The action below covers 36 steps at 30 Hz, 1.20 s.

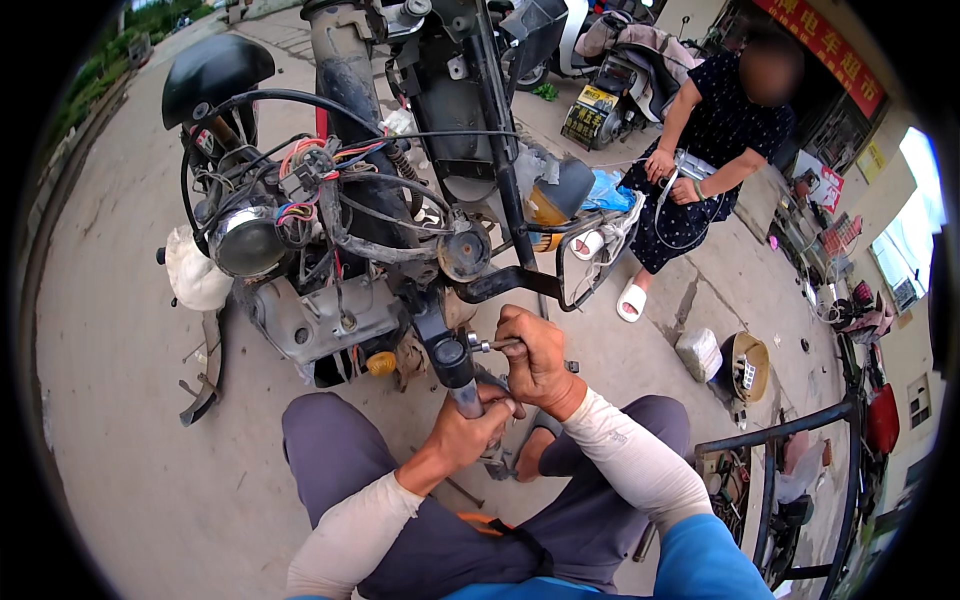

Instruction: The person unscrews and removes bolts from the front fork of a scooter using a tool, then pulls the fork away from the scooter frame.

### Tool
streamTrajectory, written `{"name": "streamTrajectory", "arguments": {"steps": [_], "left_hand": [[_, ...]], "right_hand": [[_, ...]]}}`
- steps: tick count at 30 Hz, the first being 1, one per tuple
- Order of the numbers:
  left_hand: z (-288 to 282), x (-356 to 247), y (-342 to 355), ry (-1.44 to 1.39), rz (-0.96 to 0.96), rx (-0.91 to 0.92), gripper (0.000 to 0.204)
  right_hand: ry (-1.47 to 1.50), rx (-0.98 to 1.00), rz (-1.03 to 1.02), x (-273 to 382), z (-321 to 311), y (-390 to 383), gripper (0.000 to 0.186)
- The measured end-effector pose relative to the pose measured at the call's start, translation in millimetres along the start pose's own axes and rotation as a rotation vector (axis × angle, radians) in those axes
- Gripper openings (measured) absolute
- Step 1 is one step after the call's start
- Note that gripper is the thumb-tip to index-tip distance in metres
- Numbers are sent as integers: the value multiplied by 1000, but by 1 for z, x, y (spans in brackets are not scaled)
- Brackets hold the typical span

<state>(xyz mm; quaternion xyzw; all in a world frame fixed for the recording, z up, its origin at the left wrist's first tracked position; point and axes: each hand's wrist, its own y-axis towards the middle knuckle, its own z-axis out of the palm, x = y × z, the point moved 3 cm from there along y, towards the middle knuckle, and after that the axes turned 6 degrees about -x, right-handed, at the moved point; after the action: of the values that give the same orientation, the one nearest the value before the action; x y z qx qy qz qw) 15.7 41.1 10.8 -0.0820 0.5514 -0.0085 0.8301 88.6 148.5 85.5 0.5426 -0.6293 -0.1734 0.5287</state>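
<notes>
In front of my knees, a grey metal fork tube (pixel 467 402) with a black collar (pixel 452 364) hangs tilted from the partly stripped motor vehicle frame (pixel 493 130). My left hand (pixel 462 436) is closed round the lower tube, its fingers partly hidden behind it. Just above, my right hand (pixel 540 362) grips a thin metal tool (pixel 506 344), whose exact kind I cannot make out. The tool's end meets a small bolt-like fitting (pixel 477 342) beside the collar.
Bundled wires (pixel 310 170), a round headlamp (pixel 250 240) and an orange indicator lamp (pixel 381 363) sit on the frame. At right, a seated person (pixel 725 135) holds a silvery object. A tan bowl (pixel 750 365) and a black metal rack (pixel 775 432) stand on the right.
</notes>
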Motion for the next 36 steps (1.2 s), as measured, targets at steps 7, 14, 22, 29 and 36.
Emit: {"name": "streamTrajectory", "arguments": {"steps": [7,14,22,29,36], "left_hand": [[-8,13,4,-39,17,-19,18],[-2,4,5,-53,0,-24,12],[-3,0,1,-21,-13,-15,15],[-4,-3,0,-31,3,-50,15],[-2,-2,-1,4,-15,-6,19]], "right_hand": [[586,-39,1600,69,-3,20,29],[465,-121,1315,66,-19,5,30],[250,13,725,39,-14,-19,28],[164,133,462,21,-11,-17,21],[-93,265,-120,3,-19,18,26]]}}
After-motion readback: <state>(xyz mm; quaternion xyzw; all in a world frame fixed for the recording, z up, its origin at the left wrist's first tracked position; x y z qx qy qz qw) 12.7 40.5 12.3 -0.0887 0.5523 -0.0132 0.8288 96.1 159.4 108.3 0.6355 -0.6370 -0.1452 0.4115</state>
